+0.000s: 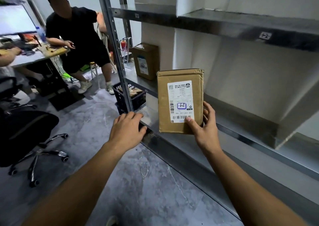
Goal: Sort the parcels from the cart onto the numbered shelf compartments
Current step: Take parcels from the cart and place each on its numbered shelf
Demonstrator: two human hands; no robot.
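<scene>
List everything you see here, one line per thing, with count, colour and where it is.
held parcel: one, brown with a white label, upright in front of the shelf
second parcel: one, brown, standing at the shelf's far end
shelf unit: one, grey metal, right side
crate: one, dark, on the floor behind the shelf post
office chair: one, black, left foreground
desk: one, grey, far left, cluttered
person in black: one, beside the desk
left hand: one, rests on the shelf's front edge
right hand: one, grips the held parcel's lower right corner
</scene>
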